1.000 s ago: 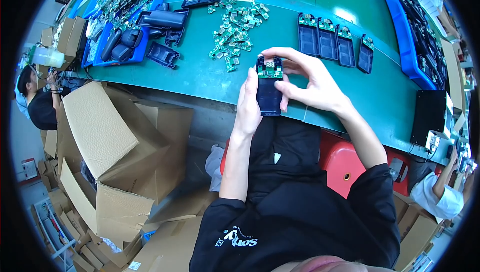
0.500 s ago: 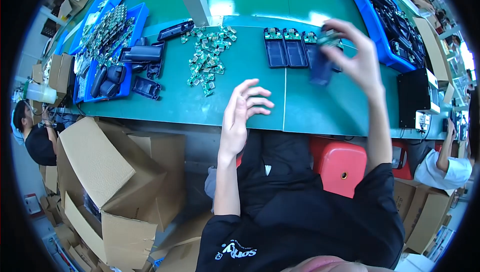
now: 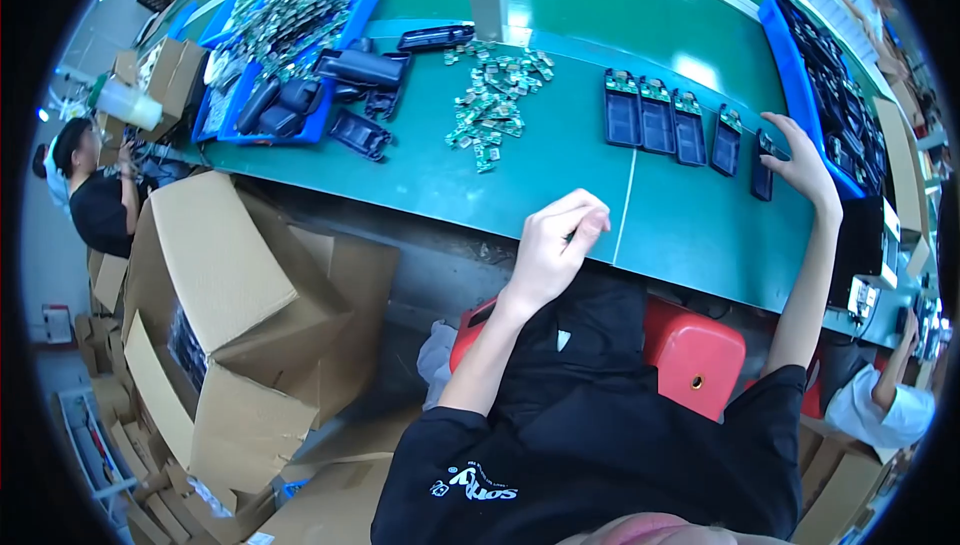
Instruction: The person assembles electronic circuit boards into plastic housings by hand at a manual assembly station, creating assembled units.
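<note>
My left hand (image 3: 560, 245) is closed above the bench's front edge, fingers curled toward the thumb. A small dark green patch shows between them, but I cannot make out what it is. My right hand (image 3: 808, 167) has its thumb and forefinger apart, beside a dark plastic housing (image 3: 763, 169) at the row's right end; the thumb tip overlaps it. To its left lie a housing with a green board at its top (image 3: 726, 145) and more alike, the leftmost (image 3: 621, 117) among them. Loose green circuit boards (image 3: 490, 100) are heaped left of the row.
Blue bins of boards (image 3: 290, 25) and dark housings (image 3: 282, 110) stand at the left. Another blue bin of dark parts (image 3: 805, 95) is at the right, near a black device (image 3: 862, 240). Below are an open cardboard box (image 3: 260, 330) and a red stool (image 3: 695, 350). Co-workers sit both sides.
My right hand has moved right and its fingers have parted from the housing, which now lies at the row's end. My left hand has closed from spread fingers. The view has shifted.
</note>
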A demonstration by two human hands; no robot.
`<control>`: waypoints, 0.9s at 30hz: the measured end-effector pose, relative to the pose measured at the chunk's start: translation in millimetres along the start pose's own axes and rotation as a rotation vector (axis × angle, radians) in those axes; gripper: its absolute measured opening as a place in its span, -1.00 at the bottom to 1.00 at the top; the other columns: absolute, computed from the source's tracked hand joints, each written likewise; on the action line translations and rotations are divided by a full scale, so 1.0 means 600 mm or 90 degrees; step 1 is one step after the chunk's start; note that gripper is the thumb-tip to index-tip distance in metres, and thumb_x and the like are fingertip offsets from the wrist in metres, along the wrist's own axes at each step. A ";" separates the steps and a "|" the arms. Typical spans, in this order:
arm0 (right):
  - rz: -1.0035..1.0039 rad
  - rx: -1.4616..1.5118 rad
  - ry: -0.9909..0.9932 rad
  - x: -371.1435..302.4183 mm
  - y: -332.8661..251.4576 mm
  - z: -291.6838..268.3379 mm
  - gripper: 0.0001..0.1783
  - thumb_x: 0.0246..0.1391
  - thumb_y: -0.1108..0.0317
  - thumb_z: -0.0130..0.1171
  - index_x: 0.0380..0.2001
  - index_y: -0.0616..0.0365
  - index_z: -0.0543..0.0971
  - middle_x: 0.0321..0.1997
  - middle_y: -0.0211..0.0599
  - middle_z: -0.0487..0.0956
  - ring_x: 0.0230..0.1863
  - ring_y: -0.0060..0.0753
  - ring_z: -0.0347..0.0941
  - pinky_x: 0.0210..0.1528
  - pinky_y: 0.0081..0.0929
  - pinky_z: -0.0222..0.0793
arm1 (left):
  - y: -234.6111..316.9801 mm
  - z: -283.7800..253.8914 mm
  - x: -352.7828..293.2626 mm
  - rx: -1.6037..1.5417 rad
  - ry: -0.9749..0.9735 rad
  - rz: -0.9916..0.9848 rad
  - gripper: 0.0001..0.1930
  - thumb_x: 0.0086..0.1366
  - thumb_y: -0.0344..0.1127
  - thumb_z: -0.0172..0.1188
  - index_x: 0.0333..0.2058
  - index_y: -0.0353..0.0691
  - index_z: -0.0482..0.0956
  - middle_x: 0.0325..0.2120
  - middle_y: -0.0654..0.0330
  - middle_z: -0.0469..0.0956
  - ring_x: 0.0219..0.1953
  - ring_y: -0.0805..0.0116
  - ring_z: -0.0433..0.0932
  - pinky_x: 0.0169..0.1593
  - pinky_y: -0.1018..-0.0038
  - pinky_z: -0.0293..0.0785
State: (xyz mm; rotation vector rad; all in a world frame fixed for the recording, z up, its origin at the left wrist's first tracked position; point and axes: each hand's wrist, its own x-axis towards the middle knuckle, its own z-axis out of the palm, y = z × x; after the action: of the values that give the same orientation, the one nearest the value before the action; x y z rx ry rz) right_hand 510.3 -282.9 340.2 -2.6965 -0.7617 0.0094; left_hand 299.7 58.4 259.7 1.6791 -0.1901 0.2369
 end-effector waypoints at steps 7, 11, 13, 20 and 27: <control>-0.299 0.144 0.073 0.073 -0.312 0.061 -0.63 0.11 0.39 0.23 0.01 0.16 0.56 0.09 -0.13 0.56 0.20 -0.06 0.43 0.27 -0.29 0.28 | 0.005 0.012 0.010 -0.105 0.081 0.006 -0.82 0.41 -0.36 0.10 -0.36 -0.33 0.52 -0.43 0.22 0.51 -0.42 0.48 0.49 -0.32 0.56 0.41; -0.400 0.282 0.029 0.153 -0.404 0.166 -0.65 0.17 0.32 0.21 0.02 0.14 0.56 0.05 -0.13 0.57 0.08 -0.07 0.51 0.17 -0.28 0.38 | 0.017 -0.041 0.012 -0.095 0.187 0.069 -0.84 0.41 -0.37 0.11 -0.35 -0.31 0.53 -0.41 0.22 0.53 -0.41 0.46 0.51 -0.33 0.54 0.43; -0.404 0.276 0.050 0.188 -0.419 0.219 -0.66 0.18 0.31 0.20 0.01 0.14 0.57 0.04 -0.14 0.58 0.06 -0.07 0.51 0.16 -0.27 0.39 | 0.030 -0.089 0.018 0.016 0.288 0.089 -0.85 0.41 -0.38 0.09 -0.33 -0.31 0.54 -0.37 0.20 0.55 -0.39 0.44 0.53 -0.29 0.50 0.45; -0.488 0.179 0.062 0.238 -0.455 0.279 -0.74 0.15 0.34 0.22 -0.09 0.15 0.61 -0.01 -0.18 0.59 -0.03 -0.08 0.52 0.08 -0.22 0.43 | 0.029 -0.369 0.008 0.706 0.278 0.128 -0.68 0.32 -0.57 0.05 0.04 -0.25 0.52 -0.09 0.05 0.58 -0.05 0.16 0.56 0.04 0.35 0.47; -0.437 0.215 0.038 0.219 -0.450 0.245 -0.79 0.09 0.38 0.29 -0.19 0.16 0.63 -0.14 -0.23 0.63 -0.18 -0.19 0.57 -0.05 -0.29 0.49 | 0.002 -0.419 0.024 0.884 0.049 0.092 -0.50 0.21 -0.57 0.18 0.15 -0.18 0.45 0.02 0.05 0.52 0.07 0.09 0.51 0.06 0.32 0.48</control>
State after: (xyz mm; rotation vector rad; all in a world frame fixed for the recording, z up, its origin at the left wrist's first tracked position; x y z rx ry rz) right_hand 471.6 46.6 299.7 -2.0015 -1.4720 -0.0980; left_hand 302.2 307.9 293.0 3.0240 -0.0723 0.6303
